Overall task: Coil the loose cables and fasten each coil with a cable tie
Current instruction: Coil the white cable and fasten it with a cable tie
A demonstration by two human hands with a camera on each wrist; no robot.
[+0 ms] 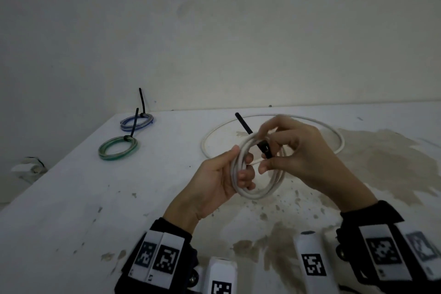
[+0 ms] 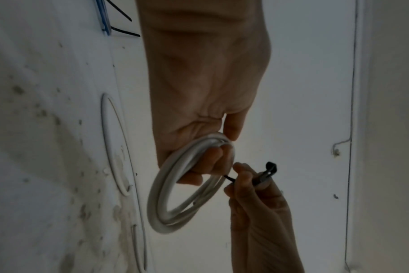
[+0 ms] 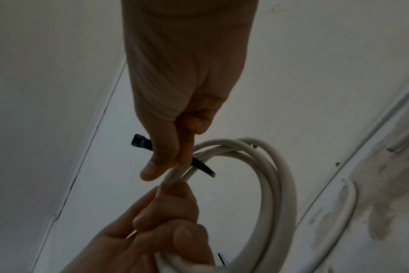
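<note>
The white coil [image 1: 259, 174] is gripped by the left hand [image 1: 219, 181] above the table [image 1: 95, 198]; the black tie [image 1: 253, 137] is pinched across it by the right hand [image 1: 298, 155].

White table [image 1: 71, 198] carries brown stains [image 1: 386, 164] toward its right edge and dark specks near the front; wall [image 1: 214, 31] behind, marked, off-white

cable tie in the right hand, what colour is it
Black. The cable tie, pinched by the right hand against the white coil, shows best in the head view.
</note>
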